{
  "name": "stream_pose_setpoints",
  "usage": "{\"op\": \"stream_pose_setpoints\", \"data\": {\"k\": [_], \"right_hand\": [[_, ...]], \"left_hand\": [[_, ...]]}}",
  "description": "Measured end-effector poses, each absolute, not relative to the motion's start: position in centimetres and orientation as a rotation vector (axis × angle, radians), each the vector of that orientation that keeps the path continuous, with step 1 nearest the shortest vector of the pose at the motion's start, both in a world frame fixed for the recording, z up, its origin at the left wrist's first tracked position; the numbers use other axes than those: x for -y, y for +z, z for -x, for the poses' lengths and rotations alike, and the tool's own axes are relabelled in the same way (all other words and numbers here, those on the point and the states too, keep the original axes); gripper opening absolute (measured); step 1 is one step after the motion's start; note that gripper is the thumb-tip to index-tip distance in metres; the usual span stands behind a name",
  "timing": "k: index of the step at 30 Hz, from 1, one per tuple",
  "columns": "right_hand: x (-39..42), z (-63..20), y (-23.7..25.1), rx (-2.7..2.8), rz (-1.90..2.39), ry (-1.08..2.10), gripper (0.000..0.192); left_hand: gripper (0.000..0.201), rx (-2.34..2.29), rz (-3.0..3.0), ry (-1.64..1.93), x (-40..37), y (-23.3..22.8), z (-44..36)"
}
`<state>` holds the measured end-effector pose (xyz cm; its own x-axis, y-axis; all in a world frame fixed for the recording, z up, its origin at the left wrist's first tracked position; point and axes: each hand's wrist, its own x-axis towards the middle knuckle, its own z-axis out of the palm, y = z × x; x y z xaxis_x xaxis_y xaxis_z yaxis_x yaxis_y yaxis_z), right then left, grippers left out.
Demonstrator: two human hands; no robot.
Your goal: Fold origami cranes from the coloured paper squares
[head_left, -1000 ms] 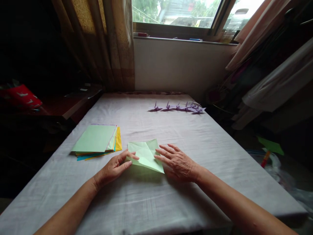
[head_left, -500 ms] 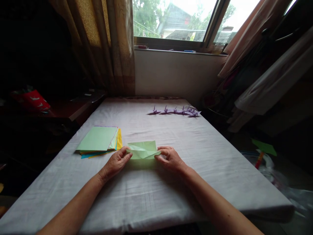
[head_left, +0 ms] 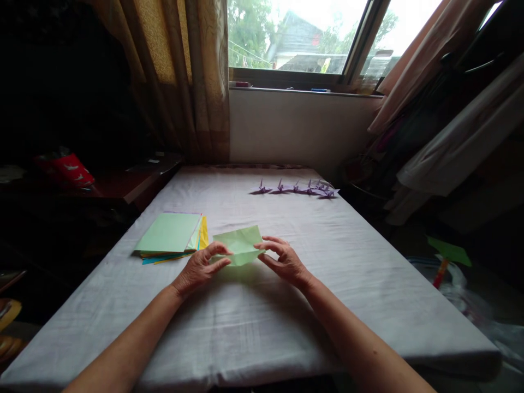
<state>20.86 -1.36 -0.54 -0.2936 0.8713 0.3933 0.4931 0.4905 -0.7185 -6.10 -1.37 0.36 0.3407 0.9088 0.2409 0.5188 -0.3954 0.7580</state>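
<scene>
A light green sheet of origami paper (head_left: 239, 245), creased and partly folded, is held just over the white tablecloth between my two hands. My left hand (head_left: 204, 263) pinches its left side between thumb and fingers. On the opposite edge, my right hand (head_left: 282, 259) grips the paper with thumb and index finger, the other fingers loosely curved. To the left of my left hand lies a stack of coloured paper (head_left: 170, 233), pale green on top, with yellow and blue edges showing below.
Several purple paper cranes (head_left: 297, 188) stand in a row at the table's far right. A red container (head_left: 71, 170) sits on a dark side table to the left. Beyond the right edge are a green paper piece (head_left: 449, 251) and plastic bags, blurred.
My left hand has shifted right along the paper, and the sheet's far flap has tipped up and tilted. The whole view has moved slightly.
</scene>
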Motion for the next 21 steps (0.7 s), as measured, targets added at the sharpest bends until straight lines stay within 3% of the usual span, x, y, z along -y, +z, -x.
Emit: {"op": "stream_pose_setpoints", "data": {"k": [3, 5, 9, 16, 21], "right_hand": [[2.3, -22.2, -0.6, 2.209, 1.103, 0.535, 0.01], [2.5, -22.5, -0.6, 2.341, 1.121, 0.448, 0.022], [2.2, -21.7, 0.2, 2.56, 1.143, 0.341, 0.052], [1.7, -21.4, -0.7, 2.48, 1.193, 0.348, 0.032], [1.0, -21.6, -2.2, 2.267, 1.281, 0.347, 0.022]], "left_hand": [[0.021, -1.095, -2.205, 0.702, 2.2, 0.1, 7.2], [0.016, -1.074, -2.317, 0.575, 2.5, 0.0, 7.7], [0.039, -1.062, -2.435, 0.468, 2.6, 0.0, 8.1], [0.028, -0.994, -2.381, 0.627, 1.3, 0.3, 8.1], [0.042, -1.211, -2.212, 0.677, 0.8, 0.8, 6.9]]}}
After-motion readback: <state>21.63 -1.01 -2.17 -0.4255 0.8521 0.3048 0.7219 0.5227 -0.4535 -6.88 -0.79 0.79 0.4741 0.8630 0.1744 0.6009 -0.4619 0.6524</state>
